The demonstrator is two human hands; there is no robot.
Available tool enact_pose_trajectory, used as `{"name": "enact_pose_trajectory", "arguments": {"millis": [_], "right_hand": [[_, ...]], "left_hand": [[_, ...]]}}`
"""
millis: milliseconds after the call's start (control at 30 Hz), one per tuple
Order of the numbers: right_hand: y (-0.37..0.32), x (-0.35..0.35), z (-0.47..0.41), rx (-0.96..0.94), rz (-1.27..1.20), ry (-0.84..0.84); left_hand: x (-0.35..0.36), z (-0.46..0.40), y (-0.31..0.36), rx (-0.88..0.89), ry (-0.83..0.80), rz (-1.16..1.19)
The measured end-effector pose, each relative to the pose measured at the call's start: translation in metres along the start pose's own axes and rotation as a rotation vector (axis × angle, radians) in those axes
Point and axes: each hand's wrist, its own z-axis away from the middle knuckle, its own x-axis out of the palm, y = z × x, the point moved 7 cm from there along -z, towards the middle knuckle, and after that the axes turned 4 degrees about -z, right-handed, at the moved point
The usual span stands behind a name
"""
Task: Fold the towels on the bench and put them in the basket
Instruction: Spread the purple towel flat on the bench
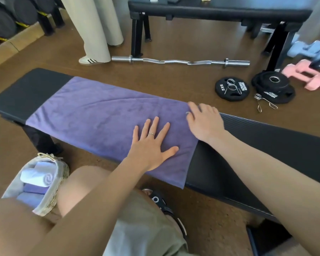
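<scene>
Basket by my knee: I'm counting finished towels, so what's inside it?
The basket holds a rolled white towel and purple towels beside it. The thigh covers the basket's near end, so a full count isn't possible.
</scene>
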Motion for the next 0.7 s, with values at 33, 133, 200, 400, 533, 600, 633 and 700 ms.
{"name": "enact_pose_trajectory", "arguments": {"millis": [33, 133, 200, 400, 533, 600, 633, 700], "right_hand": [[0.015, -0.002, -0.003, 0.127, 0.017, -0.043], [0.011, -0.024, -0.019, 0.160, 0.109, -0.027], [-0.029, -0.039, -0.033, -0.054, 0.009, 0.105], [-0.141, -0.012, -0.069, -0.397, -0.144, -0.080], [-0.100, 0.018, -0.054, -0.319, -0.040, -0.064], [-0.063, 0.013, -0.051, -0.136, -0.046, -0.013], [-0.050, 0.010, -0.051, -0.065, -0.034, -0.021], [-0.041, 0.006, -0.051, -0.032, 0.015, -0.007]], "left_hand": [[0.000, 0.000, -0.001, -0.002, 0.003, -0.005], [-0.001, -0.001, 0.002, 0.002, 0.008, -0.031], [0.000, -0.002, 0.002, 0.006, -0.003, -0.028], [-0.005, 0.001, 0.001, -0.013, -0.035, 0.014], [-0.013, 0.007, -0.010, 0.052, -0.027, 0.089], [-0.017, 0.008, -0.033, -0.003, 0.043, 0.109], [-0.018, 0.008, -0.050, -0.080, 0.072, 0.106], [-0.016, 0.004, -0.081, -0.241, 0.048, 0.104]]}}
